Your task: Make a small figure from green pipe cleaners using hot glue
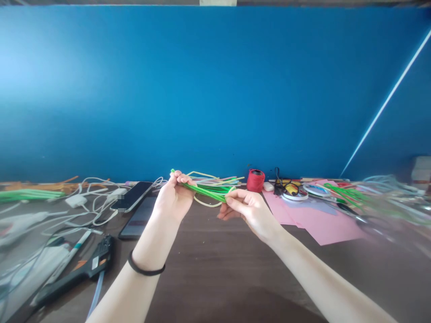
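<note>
A slim bundle of green pipe cleaners [209,193] is stretched between my two hands above the tabletop. My left hand [175,193] is closed around its left end, and a bright green tip sticks out above the fingers. At the right end, the thumb and fingers of my right hand [247,207] pinch the bundle. A pale yellow-green strand shows at those fingertips, but whether it is wrapped around the bundle I cannot tell. Behind my hands, more pale and coloured pipe cleaners [226,181] lie on the table, partly hidden.
A red spool of thread [256,181], pink paper [323,224], scissors [357,216] and ribbon rolls [295,196] lie to the right. On the left are a phone [134,196], a dark tablet-like device [138,220], tangled white cables [92,208] and a black glue gun [81,273]. A blue panel [215,89] rises behind.
</note>
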Demonstrator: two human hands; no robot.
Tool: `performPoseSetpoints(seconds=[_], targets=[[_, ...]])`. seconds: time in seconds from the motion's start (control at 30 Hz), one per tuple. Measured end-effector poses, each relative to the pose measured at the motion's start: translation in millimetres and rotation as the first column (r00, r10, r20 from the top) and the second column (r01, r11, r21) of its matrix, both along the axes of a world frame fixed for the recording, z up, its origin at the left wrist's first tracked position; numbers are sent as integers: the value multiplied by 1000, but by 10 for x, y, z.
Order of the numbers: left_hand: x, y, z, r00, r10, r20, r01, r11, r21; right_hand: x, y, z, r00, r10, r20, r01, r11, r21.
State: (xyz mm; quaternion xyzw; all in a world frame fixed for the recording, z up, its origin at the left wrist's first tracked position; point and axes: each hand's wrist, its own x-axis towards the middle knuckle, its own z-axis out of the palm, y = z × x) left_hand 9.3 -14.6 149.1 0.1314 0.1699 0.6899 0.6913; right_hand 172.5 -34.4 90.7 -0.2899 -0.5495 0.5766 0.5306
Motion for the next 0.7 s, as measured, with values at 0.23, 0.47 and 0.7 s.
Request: performPoseSetpoints(seconds=[0.23, 0.47, 0.7], targets=[[12, 4, -24, 1000, 10, -7, -10, 999, 42, 25, 12, 19, 999, 49, 0, -49, 996, -79], [5, 22, -44, 1000, 17, -11, -16, 998, 64, 29, 8, 28, 998, 61, 19, -59, 996, -73], [-8, 43, -53, 998, 59, 6, -59, 998, 29, 18, -18, 51, 995, 74, 65, -74, 997, 4]])
